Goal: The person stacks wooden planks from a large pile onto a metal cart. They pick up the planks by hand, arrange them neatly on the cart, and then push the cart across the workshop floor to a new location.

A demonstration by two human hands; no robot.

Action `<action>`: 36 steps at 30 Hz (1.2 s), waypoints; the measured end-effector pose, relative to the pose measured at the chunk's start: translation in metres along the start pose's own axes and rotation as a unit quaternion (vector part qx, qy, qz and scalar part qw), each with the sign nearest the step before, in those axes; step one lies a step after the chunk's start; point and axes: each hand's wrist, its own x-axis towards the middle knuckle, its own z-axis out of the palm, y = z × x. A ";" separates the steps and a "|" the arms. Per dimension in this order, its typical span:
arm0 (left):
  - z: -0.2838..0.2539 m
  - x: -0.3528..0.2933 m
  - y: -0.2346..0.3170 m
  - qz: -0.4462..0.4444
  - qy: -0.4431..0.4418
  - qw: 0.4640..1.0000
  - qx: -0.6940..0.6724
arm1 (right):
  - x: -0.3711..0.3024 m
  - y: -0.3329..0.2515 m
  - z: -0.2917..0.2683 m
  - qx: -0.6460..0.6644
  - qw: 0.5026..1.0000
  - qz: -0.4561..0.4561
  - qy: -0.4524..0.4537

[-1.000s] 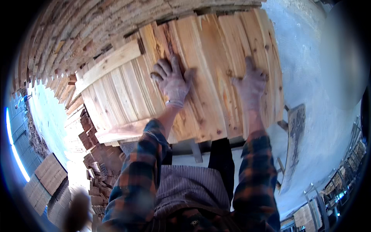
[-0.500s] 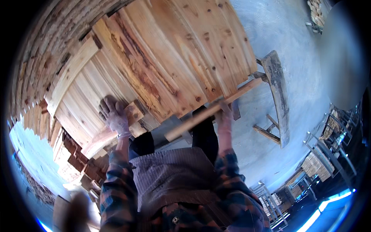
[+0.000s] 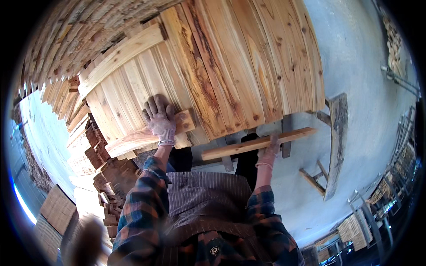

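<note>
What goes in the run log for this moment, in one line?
left hand: flat on plank panel | right hand: gripping loose wooden batten under panel edge | setting: concrete floor

Pale honey boards [image 3: 230, 66] streaked reddish-brown at twelve o'clock; grey-white knit gloves on both hands; orange-navy plaid sleeves [image 3: 142, 208], striped grey apron [image 3: 204, 195].

Your right hand [image 3: 269, 150] is mostly hidden behind the wooden strip [image 3: 258, 143], so you cannot tell how its fingers close on it. The worktop under the plank panel [image 3: 213, 75] is covered, and the panel's top is cut off. A blurred dark shape [image 3: 86, 241] sits at the lower left.
</note>
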 end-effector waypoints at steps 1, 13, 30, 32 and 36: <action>0.000 0.000 0.001 0.002 0.005 1.000 0.003 | -0.005 0.008 0.012 -0.261 0.943 -0.202 -0.034; -0.004 0.002 0.000 0.005 -0.009 1.000 -0.010 | 0.019 -0.052 -0.049 0.358 0.906 0.224 -0.042; -0.006 0.005 0.007 0.014 -0.005 1.000 -0.003 | 0.318 -0.166 -0.074 -0.093 0.976 -0.086 -0.176; -0.004 0.001 0.001 0.002 -0.005 1.000 0.001 | 0.330 -0.158 -0.064 -0.171 0.966 -0.053 -0.189; -0.004 0.003 0.004 -0.003 0.010 1.000 -0.002 | 0.319 -0.131 -0.048 -0.142 0.959 -0.111 -0.218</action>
